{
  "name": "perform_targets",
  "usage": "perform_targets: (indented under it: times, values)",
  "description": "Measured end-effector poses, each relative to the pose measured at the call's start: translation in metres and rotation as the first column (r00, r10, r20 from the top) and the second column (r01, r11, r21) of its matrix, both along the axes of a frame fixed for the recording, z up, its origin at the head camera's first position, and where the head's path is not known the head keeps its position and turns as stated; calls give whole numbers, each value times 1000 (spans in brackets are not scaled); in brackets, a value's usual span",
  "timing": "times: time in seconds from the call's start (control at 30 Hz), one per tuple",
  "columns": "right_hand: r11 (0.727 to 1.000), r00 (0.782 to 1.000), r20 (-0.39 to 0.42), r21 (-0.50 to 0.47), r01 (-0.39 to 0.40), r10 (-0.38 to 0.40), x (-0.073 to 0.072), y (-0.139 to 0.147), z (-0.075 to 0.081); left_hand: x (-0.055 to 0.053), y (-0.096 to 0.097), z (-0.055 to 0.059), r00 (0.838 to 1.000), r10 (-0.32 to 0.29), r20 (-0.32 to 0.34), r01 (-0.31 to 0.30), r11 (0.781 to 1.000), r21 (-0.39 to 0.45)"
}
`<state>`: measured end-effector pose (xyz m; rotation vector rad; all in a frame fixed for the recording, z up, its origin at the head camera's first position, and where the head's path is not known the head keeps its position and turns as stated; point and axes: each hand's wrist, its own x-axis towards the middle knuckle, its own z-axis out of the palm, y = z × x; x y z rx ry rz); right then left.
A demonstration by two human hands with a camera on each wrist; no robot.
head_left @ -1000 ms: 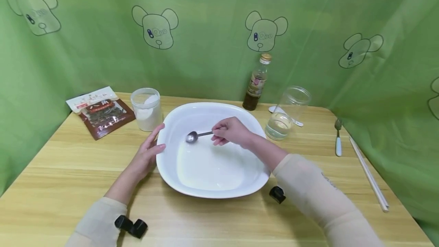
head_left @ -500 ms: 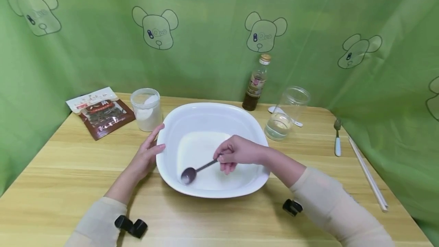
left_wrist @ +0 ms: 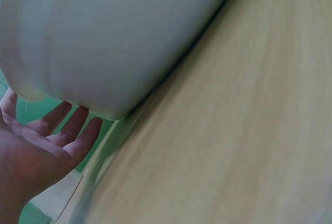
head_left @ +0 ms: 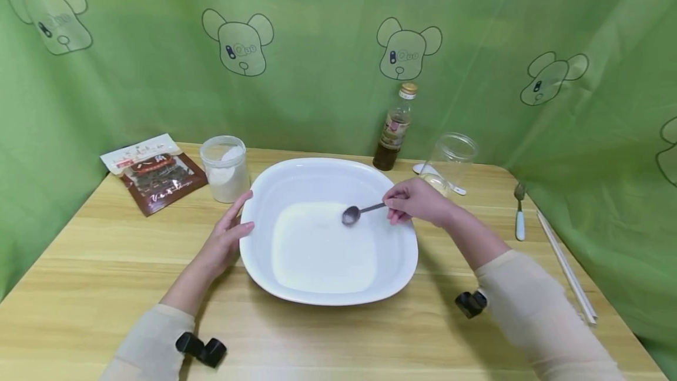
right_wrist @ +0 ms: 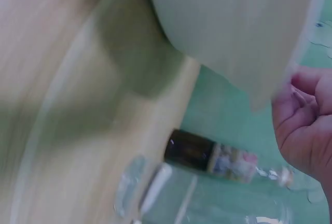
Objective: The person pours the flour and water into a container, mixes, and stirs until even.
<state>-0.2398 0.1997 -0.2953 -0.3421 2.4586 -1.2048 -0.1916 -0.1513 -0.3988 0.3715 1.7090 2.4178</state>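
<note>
A large white basin stands in the middle of the table. My left hand rests against its left side, thumb at the rim; in the left wrist view the spread fingers touch the outer wall. My right hand pinches the handle of a dark metal spoon over the right part of the basin, bowl end pointing left. In the right wrist view, the right hand is beside the rim and the basin wall hides the spoon.
Behind the basin are a tub of white powder, a brown spice packet and a bottle of dark liquid. A clear jar and white spoon lie beyond my right hand. Farther right are a fork and chopsticks.
My right hand swept the spoon toward the basin's front left, then back and right, where it now overlaps the right rim. The left hand stays put.
</note>
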Motion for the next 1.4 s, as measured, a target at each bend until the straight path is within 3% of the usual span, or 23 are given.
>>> perform_targets:
  times: [0.07, 0.17, 0.3, 0.43, 0.53, 0.67, 0.8, 0.9, 1.0, 1.13, 1.27, 1.4]
  values:
    - [1000, 1000, -17, -2, 12, -12, -5, -12, -6, 1, 0, 0, 1000, 0, 0, 0, 1000, 0]
    - [999, 999, -16, -14, -39, 39, -5, -34, -13, 1, 0, -1, 1000, 1, -3, 0, 1000, 3]
    - [985, 985, 25, -29, -173, 174, 8, -53, -15, 0, 1, -2, 1000, -4, -10, 4, 1000, 8]
    - [962, 962, 41, 0, -271, 271, 25, -45, -9, -1, 1, -1, 1000, -8, -14, 8, 1000, 13]
    - [971, 971, 12, 37, -238, 237, 32, -28, -2, -1, 0, 1, 1000, -6, -13, 7, 1000, 9]
    - [992, 993, -51, 74, -103, 107, 27, -10, 2, -1, -2, 2, 1000, -9, -8, 9, 1000, 9]
    - [996, 993, -112, 92, -18, 28, 14, -19, -4, 0, -2, 0, 1000, -8, 1, 7, 1000, 21]
    - [997, 991, -129, 73, -10, 20, 5, -38, -12, 1, -2, -1, 1000, -10, 9, 10, 1000, 27]
    - [997, 992, -103, 23, -67, 69, 3, -57, -20, 1, -1, -3, 1000, -14, 11, 13, 1000, 27]
    - [982, 982, -20, -23, -187, 187, 12, -69, -22, 0, -1, -2, 1000, -18, 4, 18, 1000, 20]
    - [953, 953, 32, 16, -302, 301, 25, -56, -15, -1, -1, 0, 1000, -16, -4, 16, 1000, 12]
    - [937, 941, 28, 89, -337, 336, 32, -29, -5, -1, -1, 1, 1000, -11, 3, 11, 1000, 9]
